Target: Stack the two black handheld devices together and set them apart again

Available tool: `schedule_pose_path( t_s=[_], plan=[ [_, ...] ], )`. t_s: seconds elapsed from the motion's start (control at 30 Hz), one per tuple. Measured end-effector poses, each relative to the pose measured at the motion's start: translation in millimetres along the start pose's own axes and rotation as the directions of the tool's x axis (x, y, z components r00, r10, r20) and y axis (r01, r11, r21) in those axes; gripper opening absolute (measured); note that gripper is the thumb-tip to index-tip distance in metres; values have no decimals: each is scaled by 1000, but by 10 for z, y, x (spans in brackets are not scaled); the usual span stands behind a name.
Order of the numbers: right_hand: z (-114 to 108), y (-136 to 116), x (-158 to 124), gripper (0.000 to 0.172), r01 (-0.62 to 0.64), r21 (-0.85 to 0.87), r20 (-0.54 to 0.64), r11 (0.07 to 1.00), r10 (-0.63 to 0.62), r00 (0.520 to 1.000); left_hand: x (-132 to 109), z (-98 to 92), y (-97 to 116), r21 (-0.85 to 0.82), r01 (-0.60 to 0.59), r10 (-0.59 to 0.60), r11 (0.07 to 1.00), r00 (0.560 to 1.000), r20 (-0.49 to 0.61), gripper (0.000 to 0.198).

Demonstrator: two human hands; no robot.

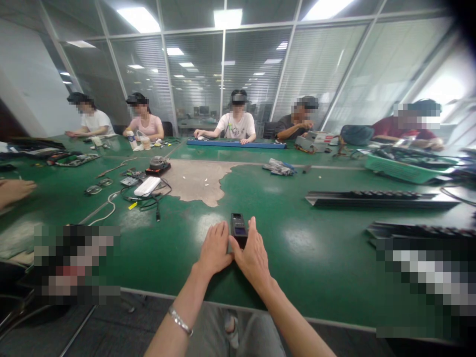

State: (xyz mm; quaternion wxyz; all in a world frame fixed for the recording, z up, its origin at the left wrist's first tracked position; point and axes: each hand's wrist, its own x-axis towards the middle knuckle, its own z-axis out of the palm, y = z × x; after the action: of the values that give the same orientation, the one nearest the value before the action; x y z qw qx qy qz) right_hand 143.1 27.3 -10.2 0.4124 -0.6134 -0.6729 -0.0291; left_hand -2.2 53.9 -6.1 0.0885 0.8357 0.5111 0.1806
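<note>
A small black box-shaped device (238, 224) with a little display and buttons on top rests on the green table (286, 277) in front of me. My right hand (255, 255) is around its near end, thumb on the left side and fingers along the right. On the device's left, my left hand (214, 248) lies with its fingers stretched forward and close together, beside or touching the device. Both thumbs come close together at its near end. The device's lower front is partly hidden by my right hand.
Left of centre are a white power bank (148, 186), cables, glasses (98, 187) and a disc-shaped part (158, 165). Gloves (278, 167) lie farther back. Black metal channels (383, 199) and a green basket (405, 168) are at right. Several people sit across the table.
</note>
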Motion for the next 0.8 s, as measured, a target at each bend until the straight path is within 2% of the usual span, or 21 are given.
schedule_pose_path(
  t_s=[0.2, 0.43, 0.63, 0.8],
  plan=[
    [42, 60, 0, 87, -63, 77, 5, 995, 63, 998, -22, -20, 31, 34, -30, 31, 999, 999, -11, 68],
    [55, 16, 55, 99, -97, 76, 58, 992, 92, 994, -3, -23, 53, 73, -31, 29, 997, 999, 24, 71],
    [98, -16, 66, 89, -62, 54, 30, 997, 60, 998, 1, -46, 72, 105, -22, 18, 994, 999, 42, 69],
    [88, -27, 70, 85, -83, 62, 48, 995, 80, 996, -6, -71, 94, 152, -16, 9, 988, 999, 50, 68]
  ],
)
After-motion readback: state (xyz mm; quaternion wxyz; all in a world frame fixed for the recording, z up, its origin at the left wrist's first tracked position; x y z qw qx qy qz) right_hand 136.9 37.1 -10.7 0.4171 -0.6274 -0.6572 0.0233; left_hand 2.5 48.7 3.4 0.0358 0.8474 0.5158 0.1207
